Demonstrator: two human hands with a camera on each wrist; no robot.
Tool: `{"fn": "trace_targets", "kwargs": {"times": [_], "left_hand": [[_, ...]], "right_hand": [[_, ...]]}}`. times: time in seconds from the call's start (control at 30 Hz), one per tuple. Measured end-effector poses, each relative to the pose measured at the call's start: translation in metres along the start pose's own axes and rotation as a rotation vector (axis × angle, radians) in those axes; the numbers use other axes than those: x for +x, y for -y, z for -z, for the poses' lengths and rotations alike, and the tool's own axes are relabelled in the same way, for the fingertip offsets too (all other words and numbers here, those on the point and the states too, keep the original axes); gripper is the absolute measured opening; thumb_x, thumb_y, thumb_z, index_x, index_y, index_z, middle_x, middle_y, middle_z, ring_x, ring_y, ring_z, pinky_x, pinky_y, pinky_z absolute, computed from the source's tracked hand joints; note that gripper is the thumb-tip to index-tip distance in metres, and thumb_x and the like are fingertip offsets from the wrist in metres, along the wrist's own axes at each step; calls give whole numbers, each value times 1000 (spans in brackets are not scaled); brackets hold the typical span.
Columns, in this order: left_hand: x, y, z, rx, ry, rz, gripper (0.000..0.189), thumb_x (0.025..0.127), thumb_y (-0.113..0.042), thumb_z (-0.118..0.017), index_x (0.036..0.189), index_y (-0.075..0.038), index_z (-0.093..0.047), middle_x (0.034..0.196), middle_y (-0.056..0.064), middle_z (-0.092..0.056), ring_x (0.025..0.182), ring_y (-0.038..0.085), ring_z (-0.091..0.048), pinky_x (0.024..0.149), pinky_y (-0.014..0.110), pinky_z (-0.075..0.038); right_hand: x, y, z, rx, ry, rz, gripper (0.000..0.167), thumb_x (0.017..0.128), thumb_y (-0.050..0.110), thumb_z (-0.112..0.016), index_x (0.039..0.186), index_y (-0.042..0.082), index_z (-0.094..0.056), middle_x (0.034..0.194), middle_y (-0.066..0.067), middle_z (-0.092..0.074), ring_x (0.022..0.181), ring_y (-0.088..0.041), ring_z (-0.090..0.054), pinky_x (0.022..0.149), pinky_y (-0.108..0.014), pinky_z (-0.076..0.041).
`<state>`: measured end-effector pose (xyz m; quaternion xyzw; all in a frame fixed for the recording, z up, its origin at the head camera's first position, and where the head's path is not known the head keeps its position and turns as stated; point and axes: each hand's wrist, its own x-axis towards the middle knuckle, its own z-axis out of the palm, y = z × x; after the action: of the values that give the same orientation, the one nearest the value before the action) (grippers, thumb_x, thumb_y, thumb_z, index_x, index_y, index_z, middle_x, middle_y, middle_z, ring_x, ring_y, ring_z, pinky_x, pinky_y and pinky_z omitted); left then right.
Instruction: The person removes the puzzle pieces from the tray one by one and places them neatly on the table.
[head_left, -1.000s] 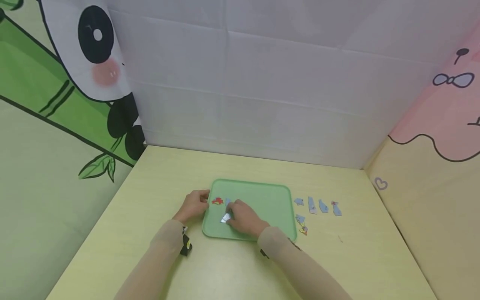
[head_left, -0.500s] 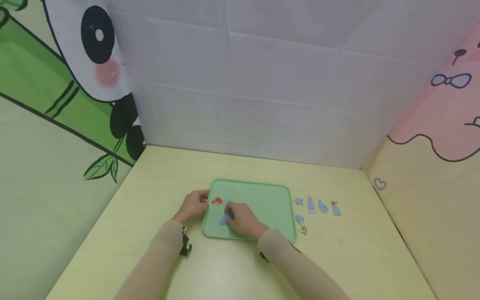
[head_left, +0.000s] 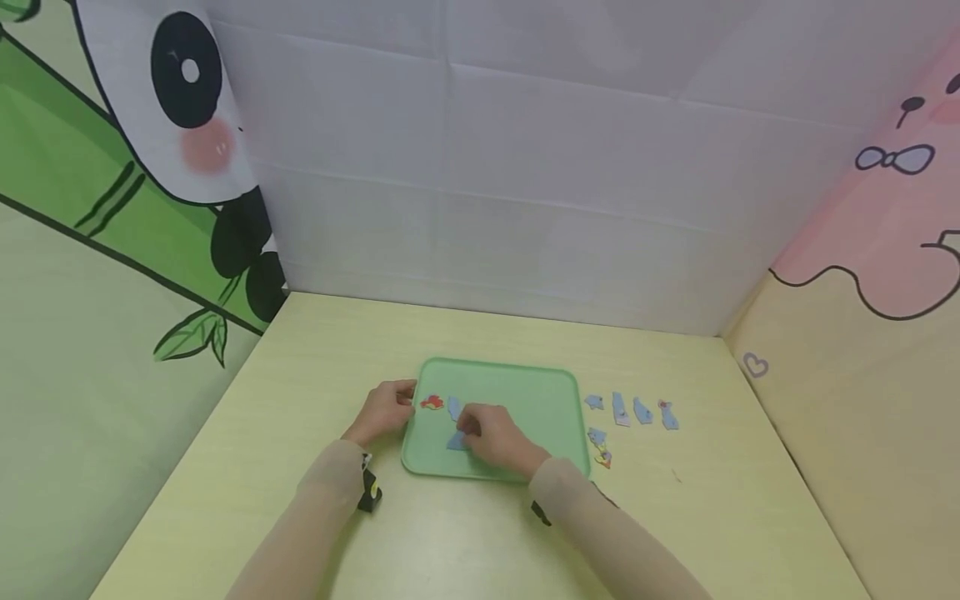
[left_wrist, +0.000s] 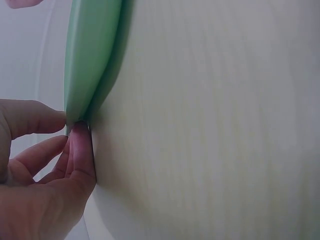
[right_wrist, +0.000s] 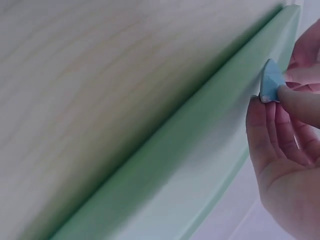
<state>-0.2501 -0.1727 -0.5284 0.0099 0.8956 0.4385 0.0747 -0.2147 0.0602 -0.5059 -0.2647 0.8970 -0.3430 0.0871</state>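
Note:
My right hand (head_left: 495,435) is over the left part of a green tray (head_left: 525,392). Its thumb and fingers pinch a small flat blue puzzle piece (right_wrist: 271,82), which looks tilted in the right wrist view. Just beyond these fingers a second blue puzzle piece (head_left: 453,407) lies on the tray, partly covered by the hand. To its left is a red puzzle piece (head_left: 432,402) with a little yellow. At the tray's left edge, my left hand (head_left: 384,410) grips the rim between thumb and fingers; the left wrist view shows these fingertips (left_wrist: 59,120) against the green edge.
Right of the tray, several blue puzzle pieces (head_left: 642,411) lie in a row on the pale wooden table (head_left: 465,542). Nearer me are a blue piece (head_left: 597,436) and a yellow-and-red piece (head_left: 603,456). A white cloth wall (head_left: 510,250) closes off the back.
The right hand has moved slightly right with the pinched piece, whose bright glare has turned to plain blue. More of the second blue piece shows. The left hand stays at the tray edge.

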Motion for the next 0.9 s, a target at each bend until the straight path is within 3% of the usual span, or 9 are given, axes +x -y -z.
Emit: {"fn": "trace_targets", "kwargs": {"times": [0.4,0.67,0.9], "left_hand": [[4,2,-3,-10,-3,-1,58,76,5,-56,134,6,-50,113,19,-61,97,27,-59,77,35,-53],[4,3,-3,-7,-4,-10,58,76,5,-56,134,7,-50,112,17,-61,95,25,-59,76,34,-52],[5,3,-2,-13,3,-1,58,76,5,-56,134,6,-49,115,19,-60,97,27,-59,76,33,-53]], "right_hand": [[-9,-16,25,15,-44,-63,18,86,3,-66,103,8,-69,93,3,-65,85,-10,-59,75,-26,-49],[-18,-26,44,114,-63,-143,17,86,5,-68,103,7,-69,92,2,-66,84,-12,-60,71,-27,-51],[-33,-37,59,163,-121,-158,17,85,2,-68,102,4,-69,93,-3,-66,84,-16,-62,70,-29,-52]]}}
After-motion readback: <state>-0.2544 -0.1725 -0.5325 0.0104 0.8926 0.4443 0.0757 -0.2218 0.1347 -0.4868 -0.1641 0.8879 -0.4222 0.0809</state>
